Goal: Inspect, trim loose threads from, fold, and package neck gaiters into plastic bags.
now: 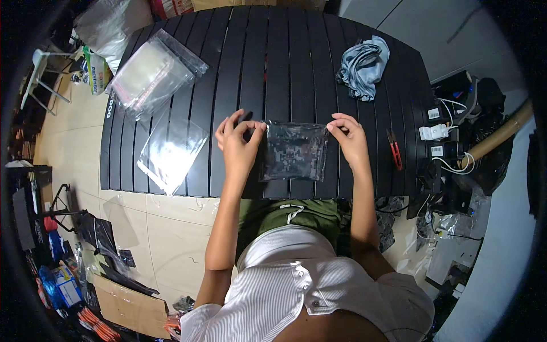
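A clear plastic bag (295,153) with a dark, pixel-patterned folded cloth inside lies flat near the front edge of the black slatted table (239,74). My left hand (239,137) pinches its upper left corner between thumb and forefinger, the other fingers curled. At the upper right corner, my right hand (348,137) pinches the bag in the same way. To the right of that hand lies a pair of red-handled thread snips (394,151). An empty clear bag (174,151) shines on the table left of my left hand.
A stack of clear plastic bags (151,74) lies at the far left of the table. Crumpled grey-blue cloth (364,65) sits at the far right. White chargers with cables (436,132) stand beside the right edge. A cardboard piece (131,299) rests on the floor at lower left.
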`<state>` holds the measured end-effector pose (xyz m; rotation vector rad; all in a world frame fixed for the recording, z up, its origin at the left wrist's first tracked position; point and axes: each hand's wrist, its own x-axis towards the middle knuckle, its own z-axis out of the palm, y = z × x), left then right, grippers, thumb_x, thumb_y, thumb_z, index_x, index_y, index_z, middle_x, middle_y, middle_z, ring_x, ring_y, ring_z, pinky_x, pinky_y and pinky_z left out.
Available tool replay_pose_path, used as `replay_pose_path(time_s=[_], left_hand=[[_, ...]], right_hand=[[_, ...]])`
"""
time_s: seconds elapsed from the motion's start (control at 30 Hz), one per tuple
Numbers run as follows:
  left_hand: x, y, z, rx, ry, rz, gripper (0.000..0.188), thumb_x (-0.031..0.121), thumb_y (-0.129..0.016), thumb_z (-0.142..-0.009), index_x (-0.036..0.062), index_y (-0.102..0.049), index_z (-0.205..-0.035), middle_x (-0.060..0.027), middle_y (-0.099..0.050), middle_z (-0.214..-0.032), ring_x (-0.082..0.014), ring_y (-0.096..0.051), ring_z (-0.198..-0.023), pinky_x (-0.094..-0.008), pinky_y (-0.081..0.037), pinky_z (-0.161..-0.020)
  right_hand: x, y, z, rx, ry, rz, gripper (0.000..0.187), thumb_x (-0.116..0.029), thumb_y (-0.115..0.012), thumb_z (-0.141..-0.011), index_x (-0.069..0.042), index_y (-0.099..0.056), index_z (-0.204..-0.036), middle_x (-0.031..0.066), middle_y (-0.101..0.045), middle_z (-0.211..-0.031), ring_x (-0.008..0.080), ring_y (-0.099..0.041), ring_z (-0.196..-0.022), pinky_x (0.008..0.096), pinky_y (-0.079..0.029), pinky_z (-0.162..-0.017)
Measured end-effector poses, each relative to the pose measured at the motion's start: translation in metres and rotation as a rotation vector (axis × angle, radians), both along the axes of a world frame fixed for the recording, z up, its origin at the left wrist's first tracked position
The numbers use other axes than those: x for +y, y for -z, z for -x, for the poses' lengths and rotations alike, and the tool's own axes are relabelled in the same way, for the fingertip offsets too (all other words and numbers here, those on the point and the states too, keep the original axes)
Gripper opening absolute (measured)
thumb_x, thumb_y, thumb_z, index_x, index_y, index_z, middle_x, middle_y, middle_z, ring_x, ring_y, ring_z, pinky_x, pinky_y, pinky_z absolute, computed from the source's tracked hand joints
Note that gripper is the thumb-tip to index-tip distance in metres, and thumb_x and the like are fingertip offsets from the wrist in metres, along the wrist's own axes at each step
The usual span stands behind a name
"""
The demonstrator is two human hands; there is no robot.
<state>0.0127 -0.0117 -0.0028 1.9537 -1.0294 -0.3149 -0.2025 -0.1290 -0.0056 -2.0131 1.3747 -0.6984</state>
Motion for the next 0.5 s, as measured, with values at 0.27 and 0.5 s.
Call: replay_pose_path(time_s=[0.27,0.5], left_hand=[[-0.002,-0.026,-0.006,0.705,0.137,0.258,0.015,0.013,-0.062,-0.082,-0.0012,-0.062,-0.086,-0.0015,-0.062,-0.081,-0.0057,-0.054,-0.078,-0.0188,-0.042,-0.071],[-0.003,-0.039,-0.006,0.847,0.154,0.308,0.016,0.01,-0.061,-0.083,-0.0017,-0.062,-0.093,-0.0012,-0.061,-0.083,-0.0049,-0.054,-0.077,-0.0173,-0.041,-0.071]], right_hand=[[0.002,-0.04,0.0,-0.623,-0.117,-0.446,0.006,-0.007,-0.056,-0.084,-0.002,-0.058,-0.088,-0.0009,-0.057,-0.073,0.004,-0.05,-0.067,0.0179,-0.038,-0.061],[0.001,-0.048,-0.002,-0.761,-0.128,-0.428,0.01,-0.002,-0.057,-0.082,0.0,-0.055,-0.092,0.0043,-0.06,-0.081,0.0057,-0.052,-0.069,0.0179,-0.039,-0.063]])
